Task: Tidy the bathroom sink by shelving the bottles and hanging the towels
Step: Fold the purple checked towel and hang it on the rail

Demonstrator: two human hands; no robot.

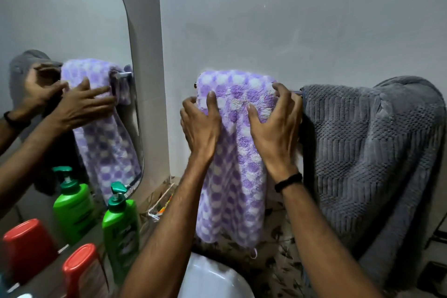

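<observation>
Up at twelve o'clock, you face a plain pale grey wall (290,19), the largest thing in view. At nine o'clock a rounded-corner wall mirror (60,19) repeats your hands and both towels.

At three o'clock the thick grey ribbed-and-waffle towel (362,152) hangs draped over the thin metal towel bar (298,91), of which only a short bare stretch shows between the two towels. Just beside it, toward the centre, the fluffy purple-and-white checked towel (232,164) hangs over the same bar, its lower edge reaching down near the white ceramic sink (212,278) at six o'clock.

Your left hand (202,126) lies flat against the left side of the checked towel, fingers spread and curled lightly into the pile, thumb up on the front face. Your right hand (273,126), with a thin black wristband (288,182), presses the towel's right side; its fingers hook over the top right corner at the bar, clutching the cloth there.

At seven o'clock, on the ledge below the mirror, a green plastic pump bottle with a dark green pump head (121,232) stands upright. At eight o'clock, nearer you, a bottle with a red rounded cap (82,271) stands just beside it, blurred. Behind the green bottle sits a small clear acrylic tray (159,210), its contents too blurred to tell.
</observation>
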